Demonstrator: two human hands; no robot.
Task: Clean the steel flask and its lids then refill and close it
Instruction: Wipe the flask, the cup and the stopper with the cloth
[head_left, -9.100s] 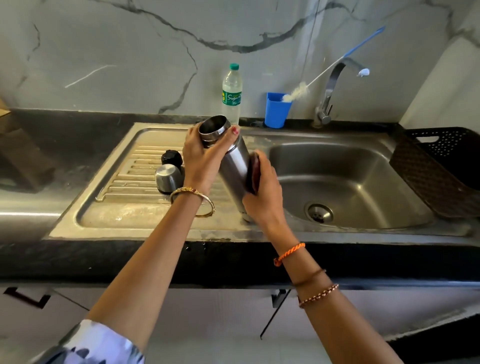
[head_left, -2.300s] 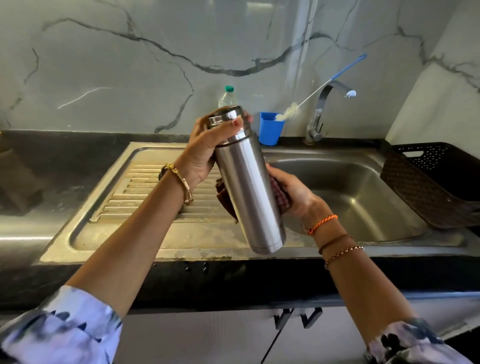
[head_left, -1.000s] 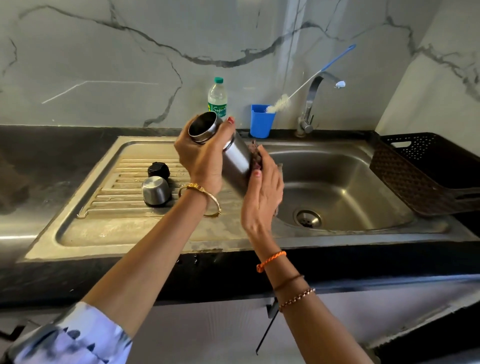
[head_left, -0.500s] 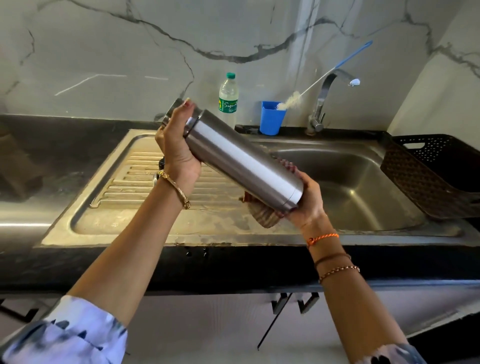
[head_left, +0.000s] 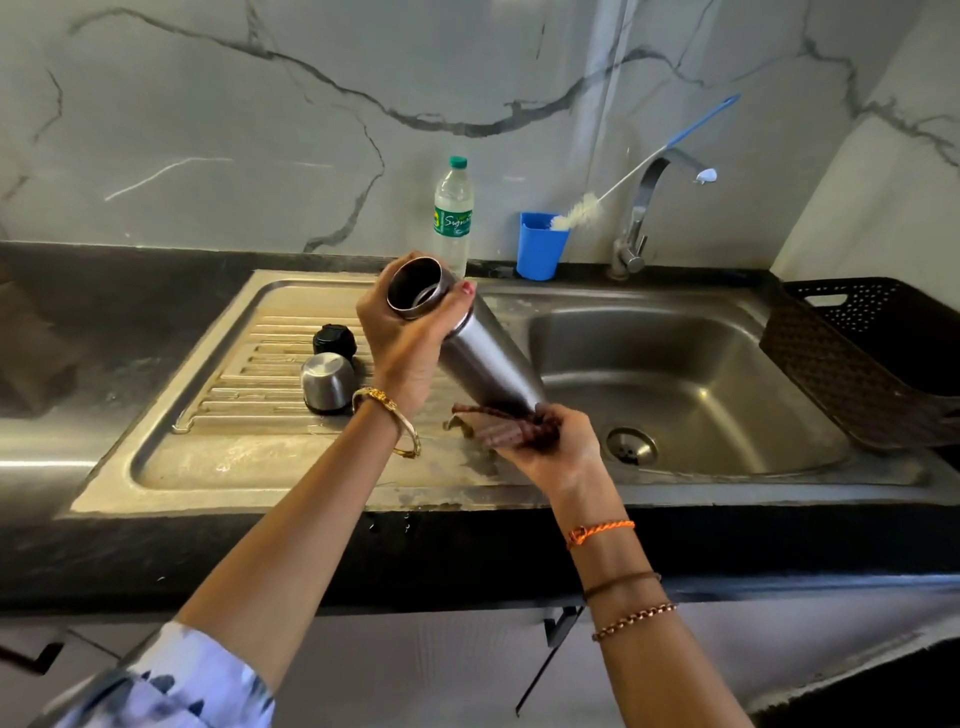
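Observation:
My left hand (head_left: 410, 348) grips the open neck of the steel flask (head_left: 485, 361), which tilts with its mouth toward me and its base down to the right over the sink's divider. Under the base, my right hand (head_left: 550, 452) holds a dark red cloth (head_left: 498, 428) against the flask's bottom. The steel cup lid (head_left: 326, 383) stands upside down on the drainboard (head_left: 234, 415). Just behind it sits the black inner lid (head_left: 334, 340).
A plastic water bottle (head_left: 453, 218) stands at the back of the counter, beside a blue cup (head_left: 537, 247) holding a long bottle brush (head_left: 644, 166). The tap (head_left: 641, 218) arches over the sink basin (head_left: 675, 384). A dark perforated basket (head_left: 872, 358) rests at the right.
The flask has swung from lying nearly level, mouth away left, to tilting with its mouth toward me. My right hand and the cloth stay under the base. The two lids are uncovered again.

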